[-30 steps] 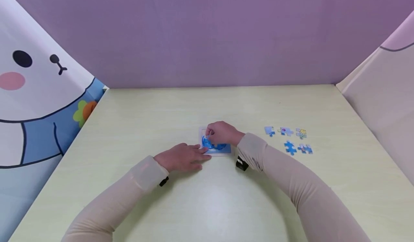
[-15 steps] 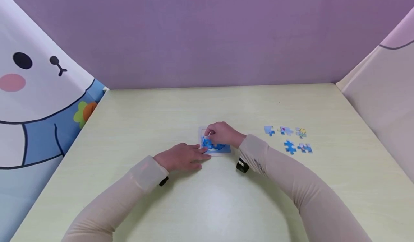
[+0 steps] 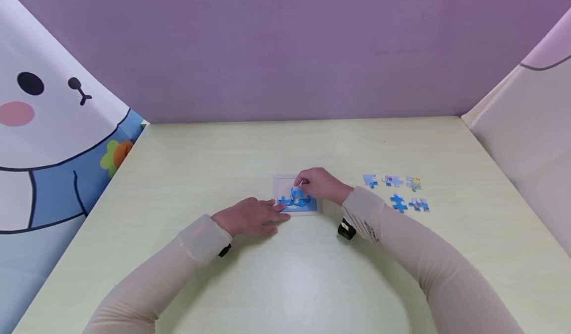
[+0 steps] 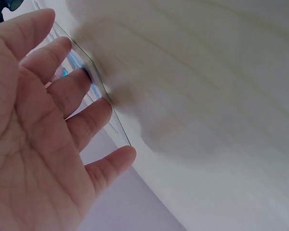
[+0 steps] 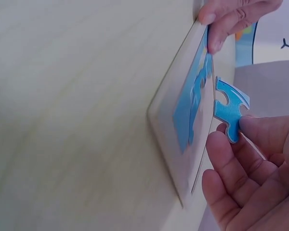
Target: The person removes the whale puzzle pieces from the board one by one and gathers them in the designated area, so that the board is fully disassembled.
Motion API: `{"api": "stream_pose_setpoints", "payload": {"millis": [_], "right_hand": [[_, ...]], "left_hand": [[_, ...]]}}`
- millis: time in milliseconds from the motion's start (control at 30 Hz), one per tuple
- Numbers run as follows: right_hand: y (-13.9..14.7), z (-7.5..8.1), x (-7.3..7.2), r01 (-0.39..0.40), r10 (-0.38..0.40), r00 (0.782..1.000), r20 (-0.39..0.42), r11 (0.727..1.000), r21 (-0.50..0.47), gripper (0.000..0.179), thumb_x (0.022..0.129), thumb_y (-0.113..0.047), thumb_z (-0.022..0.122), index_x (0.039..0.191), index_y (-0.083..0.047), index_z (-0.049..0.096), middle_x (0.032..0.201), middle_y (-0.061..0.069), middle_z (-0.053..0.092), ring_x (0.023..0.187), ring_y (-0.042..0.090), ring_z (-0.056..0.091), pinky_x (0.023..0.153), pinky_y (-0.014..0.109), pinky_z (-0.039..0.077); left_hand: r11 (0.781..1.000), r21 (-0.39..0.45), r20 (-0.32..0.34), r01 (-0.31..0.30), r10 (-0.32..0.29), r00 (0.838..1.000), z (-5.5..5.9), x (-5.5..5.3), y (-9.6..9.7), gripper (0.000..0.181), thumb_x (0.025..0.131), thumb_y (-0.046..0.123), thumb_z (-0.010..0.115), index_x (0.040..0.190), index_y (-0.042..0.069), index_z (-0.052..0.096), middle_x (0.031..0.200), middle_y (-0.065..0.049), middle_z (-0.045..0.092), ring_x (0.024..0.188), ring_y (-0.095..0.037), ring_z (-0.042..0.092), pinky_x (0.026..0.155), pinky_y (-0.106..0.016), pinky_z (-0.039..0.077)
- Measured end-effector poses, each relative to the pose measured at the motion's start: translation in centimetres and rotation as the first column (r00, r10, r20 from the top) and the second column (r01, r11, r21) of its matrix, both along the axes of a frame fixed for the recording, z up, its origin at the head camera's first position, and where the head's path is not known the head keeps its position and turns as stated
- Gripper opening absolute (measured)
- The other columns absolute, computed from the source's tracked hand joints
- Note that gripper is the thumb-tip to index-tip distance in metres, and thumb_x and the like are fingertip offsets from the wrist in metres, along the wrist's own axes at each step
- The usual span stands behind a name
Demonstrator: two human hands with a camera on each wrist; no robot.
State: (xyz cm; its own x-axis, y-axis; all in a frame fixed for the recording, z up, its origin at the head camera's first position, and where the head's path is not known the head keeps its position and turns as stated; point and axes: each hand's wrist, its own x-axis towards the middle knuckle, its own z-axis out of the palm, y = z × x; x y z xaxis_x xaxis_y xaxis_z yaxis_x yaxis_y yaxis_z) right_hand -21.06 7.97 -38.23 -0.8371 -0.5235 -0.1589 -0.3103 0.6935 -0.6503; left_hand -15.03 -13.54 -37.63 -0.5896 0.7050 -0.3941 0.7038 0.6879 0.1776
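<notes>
A small puzzle board (image 3: 287, 180) with a pale frame lies on the table, its lower part filled with blue pieces. My left hand (image 3: 251, 217) rests at the board's lower left corner, fingers extended and touching its edge; in the left wrist view the palm and straight fingers (image 4: 89, 122) show. Over the board, my right hand (image 3: 323, 183) pinches a blue puzzle piece (image 5: 231, 108) between thumb and fingers. In the right wrist view that piece is tilted and held above the board (image 5: 171, 125); whether it touches the board I cannot tell.
Several loose puzzle pieces lie right of the board in two rows, among them a blue one (image 3: 399, 203) and one with a yellow sun (image 3: 414, 183). A purple panel (image 3: 285, 51) stands behind the table (image 3: 214, 155), with printed cloth (image 3: 53, 126) at the left side.
My right hand has moved a little to the right across the board with the blue puzzle piece, uncovering the board's left part. The left hand has stayed in place.
</notes>
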Motion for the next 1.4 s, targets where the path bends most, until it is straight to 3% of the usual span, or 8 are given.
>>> {"api": "stream_pose_setpoints", "payload": {"millis": [300, 467, 700, 1000, 1400], "right_hand": [[2.4, 0.4, 0.3, 0.039, -0.039, 0.999, -0.01, 0.999, 0.008, 0.017, 0.093, -0.001, 0.055, 0.101, -0.001, 0.069, 0.104, 0.012, 0.069, 0.091, 0.022, 0.06, 0.085, 0.036, 0.05], [4.6, 0.3, 0.4, 0.047, -0.047, 0.998, -0.034, 0.999, 0.005, 0.018, 0.091, 0.001, 0.053, 0.101, 0.001, 0.069, 0.103, 0.014, 0.069, 0.092, 0.024, 0.061, 0.084, 0.039, 0.05], [7.9, 0.1, 0.7, 0.091, -0.09, 0.995, -0.035, 0.996, 0.025, 0.019, 0.09, 0.001, 0.053, 0.102, 0.002, 0.068, 0.1, 0.013, 0.069, 0.087, 0.024, 0.06, 0.081, 0.039, 0.05], [11.6, 0.2, 1.4, 0.137, -0.137, 0.99, -0.016, 0.991, 0.004, 0.02, 0.092, -0.002, 0.052, 0.106, 0.003, 0.066, 0.092, 0.009, 0.065, 0.077, 0.02, 0.054, 0.072, 0.034, 0.046], [14.9, 0.5, 2.1, 0.16, -0.16, 0.987, 0.023, 0.987, 0.008, 0.021, 0.095, -0.005, 0.052, 0.109, 0.006, 0.063, 0.085, 0.006, 0.065, 0.075, 0.017, 0.06, 0.068, 0.032, 0.047]], "left_hand": [[1.0, -0.005, 0.032, -0.029, 0.029, 0.999, 0.2, 0.0, 0.2, 0.047, 0.099, 0.028, 0.053, 0.144, 0.021, 0.046, 0.152, -0.004, 0.034, 0.139, -0.027, 0.031, 0.107, -0.047, 0.032], [0.998, 0.044, 0.054, -0.043, 0.041, 0.998, 0.3, -0.3, 0.2, 0.044, 0.098, 0.027, 0.054, 0.141, 0.02, 0.051, 0.149, -0.005, 0.039, 0.137, -0.028, 0.034, 0.107, -0.047, 0.032], [0.996, 0.082, -0.017, 0.046, -0.044, 0.999, 0.5, -0.7, 0.3, 0.038, 0.098, 0.025, 0.055, 0.134, 0.014, 0.058, 0.141, -0.01, 0.05, 0.129, -0.032, 0.046, 0.103, -0.044, 0.038], [0.984, 0.177, 0.061, -0.032, 0.021, 0.998, 0.7, -1.3, 0.6, 0.034, 0.098, 0.024, 0.054, 0.13, 0.014, 0.061, 0.137, -0.009, 0.055, 0.126, -0.024, 0.051, 0.101, -0.041, 0.04], [0.984, 0.143, 0.014, -0.104, 0.103, 0.995, 0.6, -4.2, 0.9, 0.052, 0.098, 0.03, 0.051, 0.146, 0.012, 0.042, 0.153, -0.015, 0.032, 0.14, -0.035, 0.028, 0.11, -0.051, 0.026]]}}
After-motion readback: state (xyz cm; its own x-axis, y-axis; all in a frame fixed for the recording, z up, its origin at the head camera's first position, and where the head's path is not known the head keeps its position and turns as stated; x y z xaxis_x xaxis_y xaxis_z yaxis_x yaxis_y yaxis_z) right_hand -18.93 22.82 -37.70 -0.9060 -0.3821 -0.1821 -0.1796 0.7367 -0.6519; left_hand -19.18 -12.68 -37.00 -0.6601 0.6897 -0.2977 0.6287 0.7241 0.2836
